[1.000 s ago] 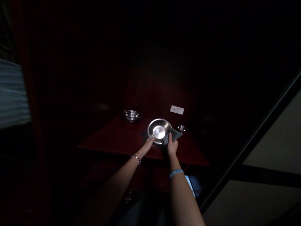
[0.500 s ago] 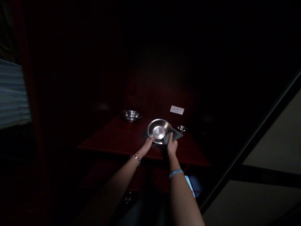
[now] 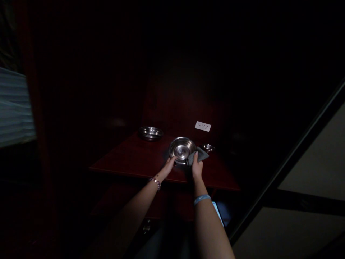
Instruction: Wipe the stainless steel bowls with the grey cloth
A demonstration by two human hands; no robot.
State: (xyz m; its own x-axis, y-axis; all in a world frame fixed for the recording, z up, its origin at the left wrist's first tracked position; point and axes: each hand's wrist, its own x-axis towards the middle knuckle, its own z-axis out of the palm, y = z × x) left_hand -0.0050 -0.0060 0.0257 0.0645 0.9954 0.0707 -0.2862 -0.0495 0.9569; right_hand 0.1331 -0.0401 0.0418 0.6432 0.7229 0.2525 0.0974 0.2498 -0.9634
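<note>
A round metal bowl (image 3: 182, 149) is held above the front part of a dark red shelf (image 3: 121, 160), its inside facing me. My left hand (image 3: 168, 167) grips its lower left rim, thumb on the inner side. A grey cloth (image 3: 202, 154) is pinched in my right hand (image 3: 197, 166), thumb up, against the bowl's right rim. On the shelf at the back left rest stacked metal bowls (image 3: 151, 133). Behind the cloth on the right stands a small metal bowl (image 3: 208, 147).
A white card or plate with dark marks (image 3: 203, 126) shows on the back wall. Below the shelf, a lit phone (image 3: 217, 213) is partly hidden by my right forearm. A dark slanted edge crosses the right side. Pale folded material (image 3: 16, 108) is at far left.
The metal bowl has tilted slightly in my hands, and the cloth has shifted a little at its right rim. Everything else looks the same.
</note>
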